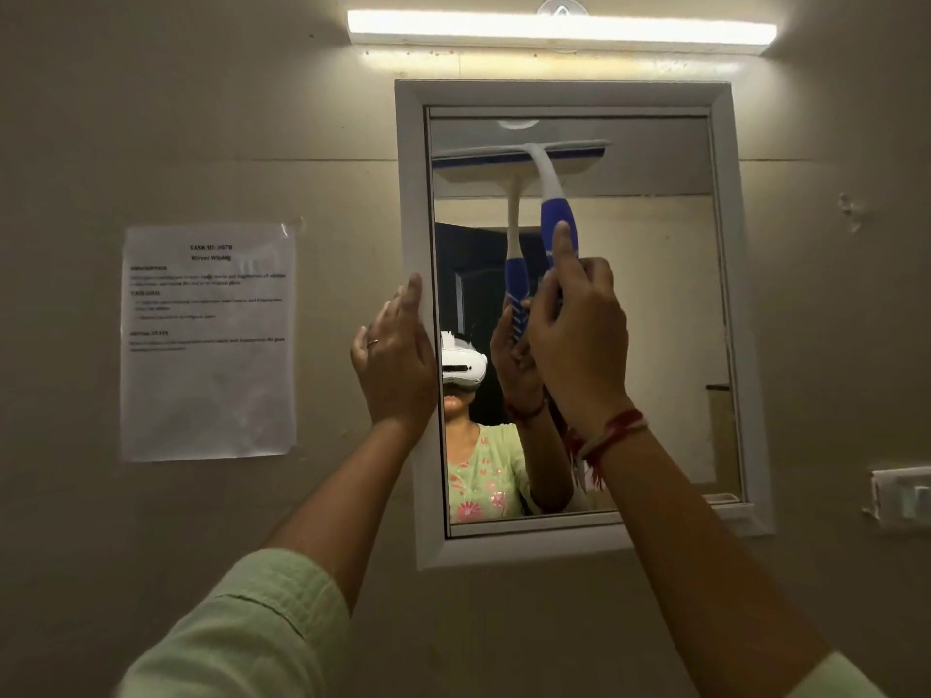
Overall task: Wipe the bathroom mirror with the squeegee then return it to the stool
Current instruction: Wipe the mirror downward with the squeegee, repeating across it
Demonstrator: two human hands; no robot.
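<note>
While the squeegee (554, 209) sits with its white-and-blue blade against the glass near the top of the mirror (655, 345), upper centre of the frame, I judge the wiping step to be in hand. The next move calls for a steady downward pull, with the blade flat and evenly pressed. It has a curved white neck and a blue grip. My right hand (574, 340) wraps that grip, index finger laid along it. My left hand (395, 360), fingers straight, lies at the mirror's white left frame; whether it truly presses I can't tell. A printed sheet (209, 340) hangs at left, with a strip light (559, 30) above. I see no stool.
</note>
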